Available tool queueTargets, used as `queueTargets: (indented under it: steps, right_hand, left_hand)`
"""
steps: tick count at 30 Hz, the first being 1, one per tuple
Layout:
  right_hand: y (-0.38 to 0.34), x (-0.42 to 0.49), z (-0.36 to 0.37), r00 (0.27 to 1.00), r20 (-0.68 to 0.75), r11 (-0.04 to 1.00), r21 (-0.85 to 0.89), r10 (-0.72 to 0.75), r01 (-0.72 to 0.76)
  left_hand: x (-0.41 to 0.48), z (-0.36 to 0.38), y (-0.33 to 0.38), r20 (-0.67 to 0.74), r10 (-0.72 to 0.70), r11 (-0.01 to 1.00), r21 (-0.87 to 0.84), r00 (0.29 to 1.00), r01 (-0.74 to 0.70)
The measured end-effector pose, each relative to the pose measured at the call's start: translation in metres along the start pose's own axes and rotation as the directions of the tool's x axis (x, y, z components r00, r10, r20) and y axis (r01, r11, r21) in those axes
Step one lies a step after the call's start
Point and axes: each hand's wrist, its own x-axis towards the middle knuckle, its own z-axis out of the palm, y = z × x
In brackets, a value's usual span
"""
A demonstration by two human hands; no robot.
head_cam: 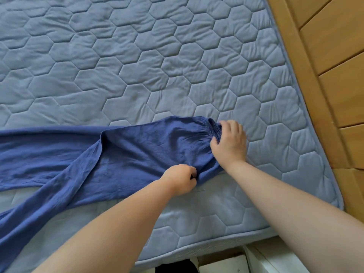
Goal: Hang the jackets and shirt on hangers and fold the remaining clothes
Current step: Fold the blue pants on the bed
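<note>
Dark blue trousers (pixel 122 154) on a pale blue mattress pad (pixel 137 56) — hexagon-quilted — beside honey-brown wood (pixel 334 56).

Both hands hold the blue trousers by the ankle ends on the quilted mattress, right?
Not the ankles: the head view shows the right hand and left hand gripping the waist end of the blue trousers, by the elastic waistband. The legs trail left across the quilted mattress.

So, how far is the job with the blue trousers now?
No folded clothes or hangers show in view. The blue trousers lie unfolded on the quilted bed cover, legs spread apart; the right hand grips the elastic waistband, the left hand pinches the near waist edge. Folding them is still to do.
</note>
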Motion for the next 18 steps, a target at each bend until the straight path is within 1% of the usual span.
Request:
queueTargets:
  steps: [1,3,4,6,7,8,9,10,11,12,13,14,15,17,18]
  right_hand:
    - [-0.007,0.008,0.002,0.999,0.042,1.0,0.013,0.022,-0.022]
    - [-0.018,0.024,0.007,0.971,0.19,0.988,0.016,0.145,-0.151]
    - [-0.021,0.03,0.01,0.958,0.212,0.98,0.012,0.191,-0.198]
    - [-0.025,0.031,0.013,0.97,0.168,0.981,0.052,0.177,-0.189]
    - [-0.026,0.027,0.013,0.978,0.136,0.982,0.082,0.159,-0.17]
    - [-0.024,0.021,0.013,0.981,0.11,0.979,0.116,0.158,-0.17]
    - [-0.023,0.014,0.011,0.977,0.1,0.963,0.176,0.187,-0.202]
    - [-0.021,0.008,0.009,0.964,0.111,0.934,0.246,0.24,-0.261]
    - [-0.018,0.004,0.006,0.944,0.139,0.893,0.307,0.3,-0.329]
    - [-0.013,0.001,0.003,0.92,0.169,0.855,0.343,0.352,-0.39]
    - [-0.008,0.001,-0.001,0.904,0.186,0.834,0.349,0.386,-0.428]
    - [-0.001,0.004,-0.003,0.888,0.2,0.821,0.34,0.413,-0.458]
    - [0.006,0.009,-0.005,0.869,0.215,0.807,0.324,0.446,-0.494]
    - [0.017,0.019,-0.006,0.825,0.247,0.771,0.297,0.508,-0.563]
    - [0.021,0.023,-0.004,0.816,0.251,0.764,0.288,0.521,-0.577]
  left_hand:
    - [0.002,-0.001,-0.002,-0.005,-0.001,1.0,-0.003,1.0,0.001]
    - [0.004,-0.004,-0.003,0.011,-0.004,1.0,-0.006,1.0,0.004]
    - [0.005,-0.004,-0.003,0.017,-0.007,1.0,-0.012,1.0,0.007]
    - [0.005,-0.003,-0.001,-0.013,-0.008,0.999,-0.04,1.0,0.008]
    - [0.002,-0.002,0.0,-0.072,0.005,0.999,-0.051,0.997,-0.008]
    - [-0.002,0.0,0.001,-0.183,0.037,0.998,-0.041,0.982,-0.046]
    - [-0.005,0.001,0.0,-0.322,0.088,0.996,-0.003,0.943,-0.094]
    - [-0.007,0.002,-0.003,-0.44,0.147,0.989,0.047,0.886,-0.141]
    - [-0.008,0.002,-0.006,-0.541,0.212,0.977,0.099,0.814,-0.188]
    - [-0.008,0.002,-0.009,-0.605,0.253,0.967,0.144,0.755,-0.21]
    - [-0.006,0.002,-0.011,-0.635,0.26,0.966,0.172,0.727,-0.195]
    - [-0.005,0.001,-0.013,-0.643,0.24,0.97,0.187,0.727,-0.155]
    - [-0.004,-0.001,-0.015,-0.632,0.208,0.975,0.196,0.746,-0.106]
    - [-0.003,-0.008,-0.013,-0.566,0.102,0.983,0.183,0.818,0.003]
    - [-0.002,-0.011,-0.013,-0.521,0.041,0.983,0.173,0.853,0.058]
